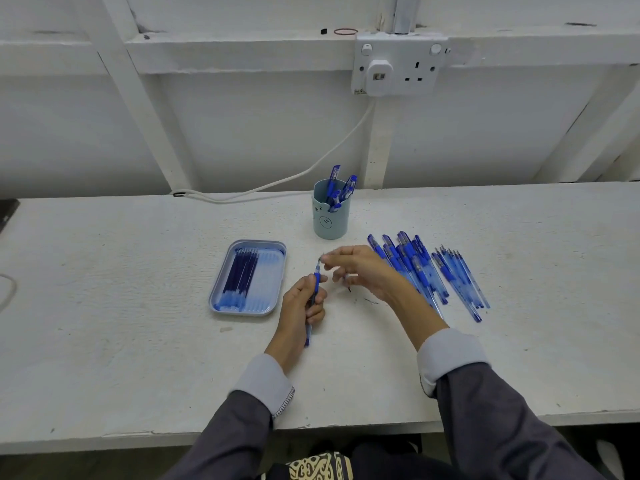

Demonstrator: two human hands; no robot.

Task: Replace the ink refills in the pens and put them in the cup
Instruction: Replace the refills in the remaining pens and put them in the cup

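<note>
**White worktop under a boarded wall with one socket**

A scuffed white worktop [138,358] spans the view below a white boarded wall [242,126]. At 12 o'clock a double socket [415,53] sits on the wall, with a white plug [380,76] in its left outlet. Its cable [311,169] droops toward 7 o'clock, down to the worktop's back edge. On the ledge just left of the socket lie a red rubber band [345,31] and a small black piece [323,30]. A dark object [7,211] shows at 9 o'clock and patterned cloth [320,467] at 6 o'clock.

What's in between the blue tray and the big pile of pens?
The person's two hands, in the head view. The left hand grips a pen; the right hand hovers by its tip.
</note>
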